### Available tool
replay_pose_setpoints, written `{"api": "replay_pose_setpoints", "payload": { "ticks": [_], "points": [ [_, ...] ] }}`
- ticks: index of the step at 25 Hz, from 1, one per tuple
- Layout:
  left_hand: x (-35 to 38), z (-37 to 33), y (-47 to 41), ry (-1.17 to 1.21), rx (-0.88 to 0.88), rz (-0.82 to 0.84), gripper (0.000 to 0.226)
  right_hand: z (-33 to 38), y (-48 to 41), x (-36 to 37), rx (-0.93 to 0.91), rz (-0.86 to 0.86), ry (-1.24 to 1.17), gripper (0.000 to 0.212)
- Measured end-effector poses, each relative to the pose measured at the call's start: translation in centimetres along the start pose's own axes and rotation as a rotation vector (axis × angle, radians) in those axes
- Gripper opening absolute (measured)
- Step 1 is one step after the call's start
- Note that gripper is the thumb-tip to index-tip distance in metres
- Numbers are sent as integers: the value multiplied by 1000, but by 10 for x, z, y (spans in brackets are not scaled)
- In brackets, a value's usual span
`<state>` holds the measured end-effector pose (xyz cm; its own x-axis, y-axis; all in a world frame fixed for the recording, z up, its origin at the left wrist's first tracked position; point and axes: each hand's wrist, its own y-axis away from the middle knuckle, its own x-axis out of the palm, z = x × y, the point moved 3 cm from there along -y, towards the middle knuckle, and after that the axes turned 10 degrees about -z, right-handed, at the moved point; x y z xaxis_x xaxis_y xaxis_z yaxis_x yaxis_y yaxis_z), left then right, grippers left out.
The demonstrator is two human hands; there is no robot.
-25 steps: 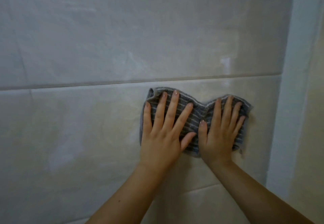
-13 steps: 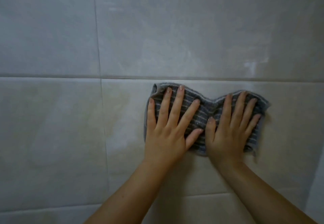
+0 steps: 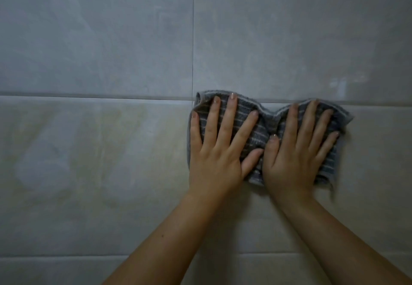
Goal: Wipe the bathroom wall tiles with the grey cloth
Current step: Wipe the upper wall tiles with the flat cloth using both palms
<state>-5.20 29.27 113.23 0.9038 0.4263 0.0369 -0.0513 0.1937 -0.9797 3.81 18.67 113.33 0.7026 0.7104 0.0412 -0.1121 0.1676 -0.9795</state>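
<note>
You press one grey cloth [image 3: 263, 128] flat against the wall tiles [image 3: 111, 39], right of the frame's centre, with two hands: left hand [image 3: 219, 151] and right hand [image 3: 294, 157], fingers straight and spread.

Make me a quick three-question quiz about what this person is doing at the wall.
1. True or false: only one hand presses the grey cloth against the wall tiles.
2. How do the fingers of the left hand and right hand lie? A) curled into fists B) spread flat on the cloth C) pinching one corner
3. Fill in: the cloth's top edge reaches the horizontal grout line; most of the cloth lies ____ it.

Key: 1 false; 2 B; 3 below.
</note>
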Motion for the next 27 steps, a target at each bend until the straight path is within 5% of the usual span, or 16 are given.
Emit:
{"api": "replay_pose_setpoints", "payload": {
  "ticks": [4, 11, 23, 27],
  "points": [
    [-10, 2, 54, 0, 53, 85, 63, -6, 46, -6, -126, 71, 14, 61],
    [-7, 45, -31, -3, -34, -2, 57, 51, -41, 5, 37, -18, -1, 63],
    [-16, 5, 112, 11, 38, 142, 61, 16, 100, -6, -179, 102, -11, 70],
    [-16, 13, 66, 30, 33, 77, 60, 21, 53, -7, -158, 83, -14, 69]
  ]
}}
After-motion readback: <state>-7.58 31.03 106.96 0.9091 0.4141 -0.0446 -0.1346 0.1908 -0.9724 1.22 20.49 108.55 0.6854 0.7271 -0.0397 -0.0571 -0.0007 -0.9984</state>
